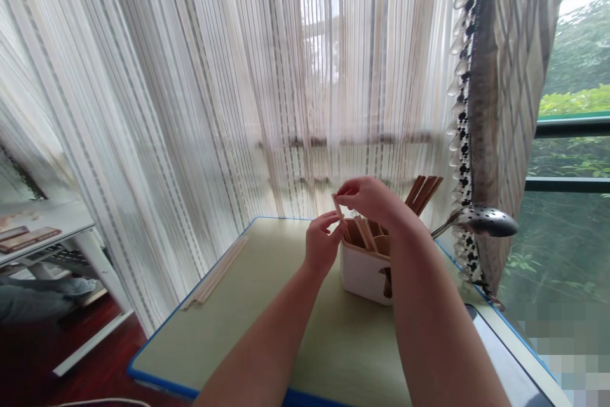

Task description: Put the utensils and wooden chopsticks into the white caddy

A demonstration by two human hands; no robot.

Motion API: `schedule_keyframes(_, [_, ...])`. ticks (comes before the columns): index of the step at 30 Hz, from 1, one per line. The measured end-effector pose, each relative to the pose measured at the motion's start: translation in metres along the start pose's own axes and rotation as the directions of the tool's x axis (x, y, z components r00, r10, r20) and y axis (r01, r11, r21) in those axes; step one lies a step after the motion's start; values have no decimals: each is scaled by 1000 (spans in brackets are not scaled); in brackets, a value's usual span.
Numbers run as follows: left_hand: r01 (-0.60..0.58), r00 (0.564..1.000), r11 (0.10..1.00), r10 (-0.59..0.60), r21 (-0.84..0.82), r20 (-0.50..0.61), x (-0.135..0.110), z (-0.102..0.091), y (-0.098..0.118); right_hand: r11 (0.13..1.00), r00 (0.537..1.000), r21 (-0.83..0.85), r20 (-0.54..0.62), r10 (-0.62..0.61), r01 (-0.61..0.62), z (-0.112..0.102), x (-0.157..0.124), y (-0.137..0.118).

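A pale wooden chopstick [338, 209] stands tilted between my two hands at the left rim of a white utensil holder [362, 273]. My right hand [366, 196] pinches its upper end. Lower down, the fingers of my left hand [323, 243] close around it, next to the holder's wall. Whether it is one chopstick or more pressed together, I cannot make out. Inside the holder are several light chopsticks [366, 232] and, behind my right forearm, several darker brown chopsticks [424, 193]. A slotted metal spoon [486, 220] leans out to the right. My right forearm hides part of the holder.
Several pale chopsticks [216, 277] lie along the left edge of the blue-rimmed table [257, 318]. A flat dark-edged device [500, 356] rests at the right. Sheer striped curtains [229, 77] hang behind the table. Another white table [86, 229] stands at far left.
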State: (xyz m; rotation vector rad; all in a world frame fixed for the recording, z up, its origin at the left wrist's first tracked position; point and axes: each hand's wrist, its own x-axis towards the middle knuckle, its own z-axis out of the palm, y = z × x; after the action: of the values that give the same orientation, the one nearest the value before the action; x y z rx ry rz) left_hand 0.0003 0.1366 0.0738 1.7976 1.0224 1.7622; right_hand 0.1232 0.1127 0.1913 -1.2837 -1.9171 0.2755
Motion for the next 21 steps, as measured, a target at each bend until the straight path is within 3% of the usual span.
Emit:
schedule_keyframes(4, [50, 998, 994, -46, -100, 45, -1, 1, -5, 1000, 1000, -20, 9, 6, -6, 5, 3, 4])
schedule_keyframes(9, [104, 994, 993, -105, -48, -12, -4, 4, -4, 998, 998, 29, -37, 55, -54, 1, 0, 5])
schedule_keyframes(14, [138, 990, 988, -138, -72, 12, -3, 5, 0, 999, 999, 5, 25, 32, -32, 2, 0, 2])
schedule_keyframes(21, [204, 978, 951, -190, -231, 81, -3, 3, -4, 988, 990, 91, 77, 120, -127, -1, 3, 7])
